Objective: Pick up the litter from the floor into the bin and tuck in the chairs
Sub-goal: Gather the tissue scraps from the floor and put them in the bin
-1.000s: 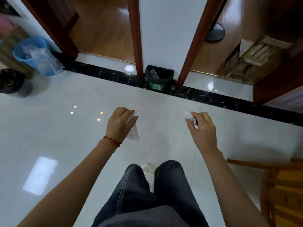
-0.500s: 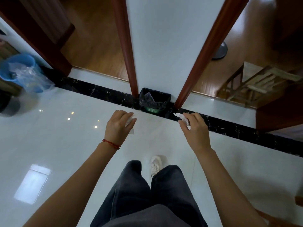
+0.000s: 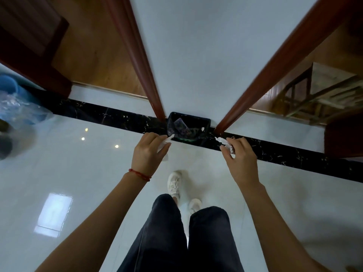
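The black bin (image 3: 189,126) stood on the dark marble strip at the foot of the white wall section, between two red-brown door frames. What lay inside it was hard to make out: crumpled wrappers against a dark liner, with a green patch on the bin's near face too blurred to read. No writing could be read anywhere.

Just left of the bin's near rim, the left hand (image 3: 147,154) curled its fingers round a crumpled white tissue (image 3: 164,146), most of it hidden behind the fingers. Just right of the bin, the right hand (image 3: 241,156) pinched a small white scrap (image 3: 225,144) between thumb and fingertips.

Far left of the bin, a blue bucket (image 3: 8,85) was cut off by the edge. Far right of it, a wooden chair (image 3: 322,95) stood beyond the doorway, partly hidden.
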Available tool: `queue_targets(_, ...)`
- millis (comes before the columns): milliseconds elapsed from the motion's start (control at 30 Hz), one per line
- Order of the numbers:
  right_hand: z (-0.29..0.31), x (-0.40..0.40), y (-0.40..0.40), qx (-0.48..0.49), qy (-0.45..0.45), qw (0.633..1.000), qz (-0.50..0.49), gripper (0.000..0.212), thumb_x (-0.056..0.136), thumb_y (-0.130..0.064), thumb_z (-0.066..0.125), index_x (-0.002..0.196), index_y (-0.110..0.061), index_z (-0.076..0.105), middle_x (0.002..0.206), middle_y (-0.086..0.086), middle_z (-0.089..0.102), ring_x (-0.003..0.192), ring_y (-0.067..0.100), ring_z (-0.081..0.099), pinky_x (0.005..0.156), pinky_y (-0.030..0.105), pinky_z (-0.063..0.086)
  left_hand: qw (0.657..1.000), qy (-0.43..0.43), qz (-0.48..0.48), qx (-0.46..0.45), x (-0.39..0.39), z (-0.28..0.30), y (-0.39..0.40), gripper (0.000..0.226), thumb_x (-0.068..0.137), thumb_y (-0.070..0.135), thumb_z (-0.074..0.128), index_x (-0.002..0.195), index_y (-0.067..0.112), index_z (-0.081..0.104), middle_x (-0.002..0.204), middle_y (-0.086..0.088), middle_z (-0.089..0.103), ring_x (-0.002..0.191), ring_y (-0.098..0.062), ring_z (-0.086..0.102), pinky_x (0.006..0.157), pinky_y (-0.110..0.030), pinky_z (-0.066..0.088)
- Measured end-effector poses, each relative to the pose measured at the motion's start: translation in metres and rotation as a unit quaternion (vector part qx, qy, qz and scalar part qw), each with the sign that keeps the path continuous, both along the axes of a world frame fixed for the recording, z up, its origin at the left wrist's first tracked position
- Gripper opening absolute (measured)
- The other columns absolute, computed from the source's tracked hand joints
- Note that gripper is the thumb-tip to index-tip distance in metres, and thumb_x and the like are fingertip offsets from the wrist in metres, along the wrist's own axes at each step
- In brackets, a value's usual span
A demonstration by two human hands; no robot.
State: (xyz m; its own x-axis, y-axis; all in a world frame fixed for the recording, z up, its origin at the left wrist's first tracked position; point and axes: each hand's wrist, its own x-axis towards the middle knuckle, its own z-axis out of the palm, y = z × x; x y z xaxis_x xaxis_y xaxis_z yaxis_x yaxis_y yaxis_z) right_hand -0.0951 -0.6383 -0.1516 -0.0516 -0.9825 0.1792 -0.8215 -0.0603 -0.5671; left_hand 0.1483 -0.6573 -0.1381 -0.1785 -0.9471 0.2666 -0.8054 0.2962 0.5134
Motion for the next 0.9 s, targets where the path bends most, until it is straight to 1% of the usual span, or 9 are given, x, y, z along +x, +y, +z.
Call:
queue_targets(133, -0.026, 0.009, -0.036, 0.014, -0.006, 1.0, -0.016, 0.023, 0.078, -0.005, 0.071, 0.098, 0.005, 0.065, 0.08, 0.018, 0.06, 0.065, 0.026, 0.057, 0.057, 0.027, 0.047, 1.0, 0.007, -0.007, 0.009, 0.006, -0.029, -0.046, 0.016, 0.071, 0.002, 0.07, 0.082, -0.009, 0.069, 0.073, -0.021, 0.064, 0.063, -0.034, 0.061, 0.061, -0.036, 0.052)
queue_targets(233, -0.051, 0.011, -0.062, 0.019, -0.01, 0.999, -0.026, 0.022, 0.077, -0.004, 0.071, 0.097, 0.005, 0.066, 0.08, 0.018, 0.061, 0.064, 0.026, 0.057, 0.059, 0.026, 0.047, 1.0, 0.007, -0.009, 0.024, 0.002, -0.057, -0.075, 0.017, 0.069, 0.001, 0.071, 0.082, -0.009, 0.069, 0.073, -0.021, 0.065, 0.063, -0.034, 0.061, 0.06, -0.035, 0.052)
queue_targets(300, -0.074, 0.009, -0.078, 0.028, -0.009, 0.999, -0.031, 0.023, 0.077, -0.005, 0.072, 0.097, 0.005, 0.066, 0.08, 0.018, 0.061, 0.065, 0.026, 0.058, 0.061, 0.024, 0.045, 0.999, 0.005, -0.007, 0.032, -0.002, -0.08, -0.091, 0.018, 0.068, 0.001, 0.073, 0.083, -0.008, 0.069, 0.073, -0.021, 0.065, 0.064, -0.034, 0.061, 0.06, -0.035, 0.052)
queue_targets(467, -0.144, 0.005, -0.112, 0.059, -0.022, 0.998, -0.028, 0.025, 0.077, -0.005, 0.072, 0.099, 0.005, 0.065, 0.08, 0.019, 0.061, 0.066, 0.028, 0.059, 0.059, 0.025, 0.044, 0.999, 0.005, 0.001, 0.047, -0.016, -0.149, -0.126, 0.017, 0.071, 0.004, 0.07, 0.083, -0.008, 0.069, 0.073, -0.021, 0.064, 0.065, -0.034, 0.061, 0.059, -0.034, 0.051)
queue_targets(567, -0.186, 0.002, -0.126, 0.072, -0.03, 0.997, -0.027, 0.026, 0.077, -0.006, 0.072, 0.1, 0.005, 0.065, 0.082, 0.019, 0.061, 0.068, 0.028, 0.06, 0.06, 0.026, 0.045, 0.998, 0.006, -0.003, 0.063, -0.025, -0.192, -0.14, 0.017, 0.071, 0.0, 0.072, 0.085, -0.009, 0.069, 0.074, -0.022, 0.064, 0.067, -0.035, 0.061, 0.06, -0.035, 0.052)
queue_targets(700, -0.24, -0.004, -0.137, 0.072, -0.03, 0.997, -0.027, 0.025, 0.077, -0.006, 0.072, 0.098, 0.005, 0.065, 0.081, 0.019, 0.061, 0.067, 0.027, 0.059, 0.061, 0.024, 0.045, 0.997, 0.005, -0.019, 0.073, -0.037, -0.253, -0.158, 0.019, 0.067, -0.004, 0.076, 0.084, -0.009, 0.068, 0.073, -0.022, 0.064, 0.066, -0.034, 0.061, 0.061, -0.035, 0.052)
queue_targets(900, -0.294, -0.013, -0.138, 0.103, -0.017, 0.994, -0.02, 0.026, 0.078, -0.009, 0.071, 0.1, 0.003, 0.065, 0.083, 0.017, 0.062, 0.069, 0.027, 0.06, 0.06, 0.023, 0.044, 0.995, 0.003, -0.04, 0.087, -0.058, -0.32, -0.179, 0.018, 0.066, -0.006, 0.077, 0.082, -0.01, 0.068, 0.071, -0.022, 0.064, 0.065, -0.035, 0.061, 0.059, -0.038, 0.054)
